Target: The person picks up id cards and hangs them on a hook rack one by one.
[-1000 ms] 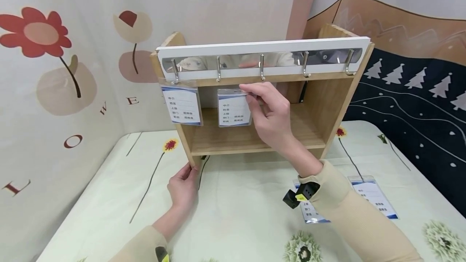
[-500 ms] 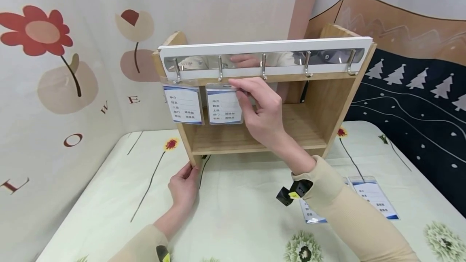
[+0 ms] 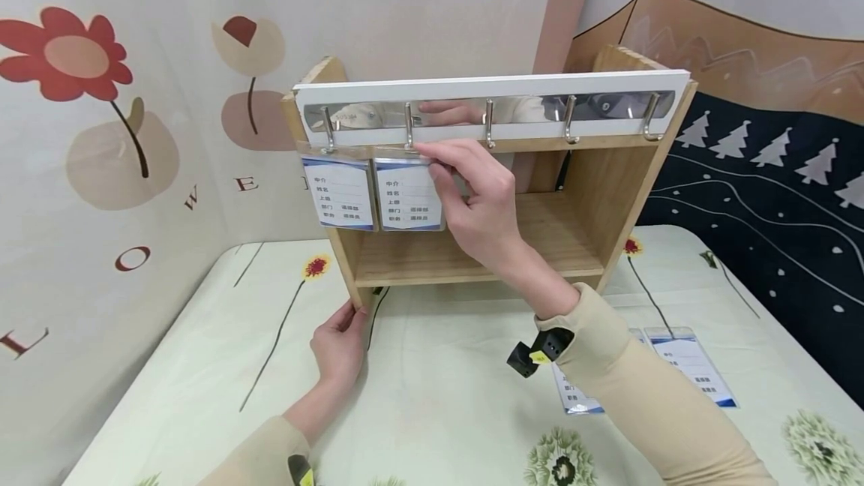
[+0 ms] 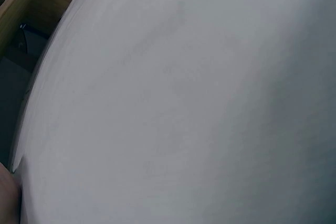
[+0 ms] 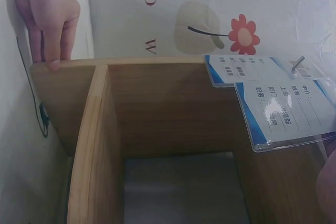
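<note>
My right hand (image 3: 481, 201) pinches a clear plastic name badge (image 3: 408, 199) by its upper right corner, in front of the wooden shelf (image 3: 472, 261). The badge's top edge is right at the tip of the second hook (image 3: 408, 126) from the left. Beside it, another name badge (image 3: 340, 195) hangs from the leftmost hook (image 3: 327, 130). Low down, my left hand (image 3: 339, 345) grips the bottom of the shelf's left side panel between thumb and fingers. In the right wrist view, the held badge (image 5: 286, 109) overlaps the hanging one (image 5: 241, 69).
Two more name badges lie on the flowered tablecloth (image 3: 439, 396) at the right; one badge (image 3: 695, 370) shows well, the other (image 3: 574, 392) is partly behind my right sleeve. Metal hooks line the white rail (image 3: 493, 86) across the shelf's top. Patterned curtains hang behind.
My right hand has carried its badge leftward and slightly up, from below and between the hooks to the second hook, close beside the hanging badge. My left hand keeps its grip on the shelf.
</note>
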The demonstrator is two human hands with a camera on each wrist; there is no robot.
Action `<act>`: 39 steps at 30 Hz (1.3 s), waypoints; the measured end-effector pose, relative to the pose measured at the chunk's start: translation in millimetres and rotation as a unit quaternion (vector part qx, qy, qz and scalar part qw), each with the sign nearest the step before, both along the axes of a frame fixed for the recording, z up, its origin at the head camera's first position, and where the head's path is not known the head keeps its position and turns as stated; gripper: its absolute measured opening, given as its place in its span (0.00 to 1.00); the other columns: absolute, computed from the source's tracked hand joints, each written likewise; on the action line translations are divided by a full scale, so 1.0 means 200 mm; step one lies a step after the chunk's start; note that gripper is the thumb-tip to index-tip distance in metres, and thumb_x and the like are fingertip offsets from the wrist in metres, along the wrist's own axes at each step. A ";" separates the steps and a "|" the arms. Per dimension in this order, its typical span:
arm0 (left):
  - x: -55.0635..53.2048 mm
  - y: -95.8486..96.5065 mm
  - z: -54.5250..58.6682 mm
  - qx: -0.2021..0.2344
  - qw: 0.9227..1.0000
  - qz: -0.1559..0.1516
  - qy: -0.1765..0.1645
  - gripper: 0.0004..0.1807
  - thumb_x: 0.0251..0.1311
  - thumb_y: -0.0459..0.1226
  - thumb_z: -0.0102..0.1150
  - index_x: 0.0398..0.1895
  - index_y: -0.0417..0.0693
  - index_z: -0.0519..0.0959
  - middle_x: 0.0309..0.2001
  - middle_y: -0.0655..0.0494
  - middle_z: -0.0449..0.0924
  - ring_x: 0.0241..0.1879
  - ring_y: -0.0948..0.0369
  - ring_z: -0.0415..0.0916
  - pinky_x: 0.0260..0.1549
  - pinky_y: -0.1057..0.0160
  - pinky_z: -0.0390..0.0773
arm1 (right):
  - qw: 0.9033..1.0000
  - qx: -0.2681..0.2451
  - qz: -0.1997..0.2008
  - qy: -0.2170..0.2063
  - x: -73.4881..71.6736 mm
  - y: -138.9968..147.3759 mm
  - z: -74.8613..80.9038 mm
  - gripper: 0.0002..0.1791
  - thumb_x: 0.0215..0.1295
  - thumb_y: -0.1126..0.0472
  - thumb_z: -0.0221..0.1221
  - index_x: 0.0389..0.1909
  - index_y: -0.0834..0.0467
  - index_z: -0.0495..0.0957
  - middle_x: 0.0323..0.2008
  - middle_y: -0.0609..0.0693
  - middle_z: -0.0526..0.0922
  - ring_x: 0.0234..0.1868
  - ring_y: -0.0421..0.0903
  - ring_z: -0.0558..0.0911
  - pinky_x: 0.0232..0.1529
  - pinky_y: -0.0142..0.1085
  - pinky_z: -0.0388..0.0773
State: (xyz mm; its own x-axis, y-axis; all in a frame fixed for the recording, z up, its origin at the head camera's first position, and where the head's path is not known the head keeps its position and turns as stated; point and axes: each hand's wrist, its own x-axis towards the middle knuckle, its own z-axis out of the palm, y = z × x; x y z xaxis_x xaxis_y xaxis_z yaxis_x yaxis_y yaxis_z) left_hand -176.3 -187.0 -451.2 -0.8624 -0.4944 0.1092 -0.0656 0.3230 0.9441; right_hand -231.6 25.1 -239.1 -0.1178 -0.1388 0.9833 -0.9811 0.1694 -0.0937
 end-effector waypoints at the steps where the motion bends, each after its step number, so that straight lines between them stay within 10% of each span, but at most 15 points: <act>1: 0.00 0.00 0.00 0.001 1.000 -0.001 -0.001 0.20 0.72 0.36 0.59 0.63 0.39 0.80 0.55 0.42 0.84 0.56 0.50 0.82 0.49 0.61 0.83 | 1.000 0.000 0.001 0.000 0.00 0.00 0.00 0.10 0.68 0.76 0.60 0.48 0.70 0.84 0.44 0.61 0.86 0.44 0.51 0.83 0.45 0.33 0.78; 39: 0.01 0.00 0.01 -0.004 1.000 -0.007 -0.003 0.20 0.72 0.36 0.59 0.63 0.39 0.79 0.55 0.42 0.83 0.57 0.51 0.82 0.51 0.57 0.83 | 0.998 0.032 -0.014 -0.049 0.02 -0.01 0.03 0.13 0.69 0.76 0.59 0.51 0.70 0.84 0.44 0.61 0.85 0.41 0.50 0.82 0.38 0.32 0.74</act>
